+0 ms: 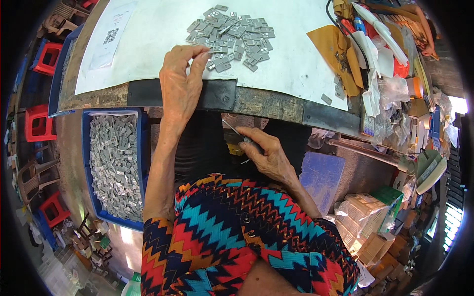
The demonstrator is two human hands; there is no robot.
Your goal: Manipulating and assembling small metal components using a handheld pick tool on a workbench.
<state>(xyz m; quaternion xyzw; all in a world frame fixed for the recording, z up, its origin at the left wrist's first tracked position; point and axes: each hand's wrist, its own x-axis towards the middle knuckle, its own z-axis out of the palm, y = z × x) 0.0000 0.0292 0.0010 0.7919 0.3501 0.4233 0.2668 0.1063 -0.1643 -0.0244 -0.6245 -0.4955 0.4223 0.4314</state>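
Note:
A loose pile of small grey rectangular parts (232, 37) lies on the white sheet (143, 54) covering the workbench. My left hand (182, 76) reaches over the bench's front edge to the near left side of this pile. Its thumb and index finger are pinched together at the tips; whatever is between them is too small to make out. Below the bench edge, close to my lap, my right hand (269, 153) is closed around a tool with a dark handle and a thin metal shaft (230, 126), which looks like a screwdriver. Its shaft points up and left.
To the left of my legs stands a blue crate (87, 163) full of similar grey parts. A brown paper envelope (335, 54), plastic bags (395, 91) and other clutter crowd the bench's right side. Red stools (39, 123) stand farther left. A lamp (430, 170) juts out at right.

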